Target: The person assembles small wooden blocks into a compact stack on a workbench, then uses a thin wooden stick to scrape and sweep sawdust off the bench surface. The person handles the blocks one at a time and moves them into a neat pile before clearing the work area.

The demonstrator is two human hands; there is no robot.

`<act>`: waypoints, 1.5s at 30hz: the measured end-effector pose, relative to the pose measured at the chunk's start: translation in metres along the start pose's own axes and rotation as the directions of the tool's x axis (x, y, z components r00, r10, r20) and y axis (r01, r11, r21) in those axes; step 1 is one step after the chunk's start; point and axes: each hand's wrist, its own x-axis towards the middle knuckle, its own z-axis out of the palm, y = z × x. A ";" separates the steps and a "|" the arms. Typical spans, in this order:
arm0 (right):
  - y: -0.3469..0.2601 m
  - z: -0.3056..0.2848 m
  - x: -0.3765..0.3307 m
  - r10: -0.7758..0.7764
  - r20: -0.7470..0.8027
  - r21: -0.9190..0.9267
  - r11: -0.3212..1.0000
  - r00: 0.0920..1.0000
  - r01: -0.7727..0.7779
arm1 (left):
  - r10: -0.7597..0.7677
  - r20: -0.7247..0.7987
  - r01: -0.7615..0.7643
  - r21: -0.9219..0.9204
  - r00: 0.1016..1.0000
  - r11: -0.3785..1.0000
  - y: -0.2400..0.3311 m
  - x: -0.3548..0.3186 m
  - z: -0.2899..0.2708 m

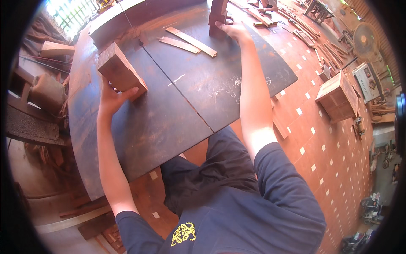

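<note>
My left hand is closed around the lower end of a thick reddish-brown wooden block on the left part of the dark table. The thumb lies along the block's near side; most of the fingers are hidden behind it. Farther away on the right, my right hand grips a second dark brown wooden block at the table's far side, its top cut off by the picture edge. Between the two blocks lie two thin wooden strips. A thin blade meets the table at a slit running to the near edge.
A long raised ledge runs along the table's far side. On the tiled floor at right stand a wooden box and a fan, with scattered wood pieces. Another person is partly seen at the far end. Machine parts crowd the left.
</note>
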 end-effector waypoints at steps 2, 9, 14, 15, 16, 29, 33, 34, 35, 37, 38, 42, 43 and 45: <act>0.001 0.000 -0.004 0.021 0.019 0.011 1.000 1.000 -0.021 | -0.037 0.006 0.036 0.046 0.999 0.998 0.006 0.000 0.001; -0.004 -0.013 0.002 0.161 -0.002 -0.231 0.960 0.987 -0.157 | -0.039 0.007 0.038 0.083 0.999 0.996 0.013 0.003 0.005; -0.079 -0.028 -0.037 -0.115 -0.365 -0.013 0.993 0.924 0.118 | 0.019 -0.050 -0.014 0.093 0.999 0.996 0.008 -0.002 0.000; -0.090 -0.019 -0.045 -0.262 -0.538 -0.107 0.964 0.801 0.243 | 0.045 -0.058 -0.038 0.117 0.997 0.992 0.009 -0.002 0.002; -0.096 -0.013 -0.049 -0.397 -0.673 -0.222 0.913 0.624 0.342 | 0.017 -0.056 -0.011 0.100 0.998 0.995 0.013 -0.002 0.005; -0.136 0.123 -0.141 -0.581 0.504 0.409 0.812 0.639 0.415 | -0.024 -0.046 0.023 -0.018 0.999 1.000 0.038 -0.004 0.029; -0.138 0.108 -0.130 -0.532 0.584 0.453 0.840 0.613 0.299 | 0.031 -0.032 -0.031 -0.019 0.999 0.999 0.049 -0.002 0.040; -0.140 0.100 -0.127 -0.531 0.600 0.467 0.840 0.598 0.276 | 0.064 -0.024 -0.064 -0.024 0.998 0.998 0.051 -0.002 0.044; -0.139 0.095 -0.119 -0.548 0.627 0.454 0.835 0.553 0.312 | 0.060 -0.029 -0.058 0.044 0.998 0.997 0.056 -0.004 0.045; -0.151 0.062 -0.120 -0.451 0.669 0.297 0.891 0.591 0.343 | 0.050 -0.049 -0.046 0.081 0.998 0.996 0.064 -0.011 0.042; -0.142 0.060 -0.113 -0.508 0.593 0.317 0.861 0.625 0.398 | 0.054 -0.058 -0.048 0.100 0.997 0.994 0.068 -0.009 0.043; -0.110 0.054 -0.080 -0.446 0.522 0.241 0.895 0.728 0.376 | 0.056 -0.107 -0.046 0.094 0.993 0.995 0.060 -0.006 0.037; -0.106 0.049 -0.072 -0.388 0.493 0.110 0.915 0.779 0.387 | 0.064 -0.125 -0.055 0.080 0.990 0.995 0.059 -0.004 0.035; -0.094 0.045 -0.062 -0.344 0.366 -0.261 0.854 0.865 0.450 | 0.072 -0.147 -0.061 0.079 0.987 0.995 0.057 -0.001 0.030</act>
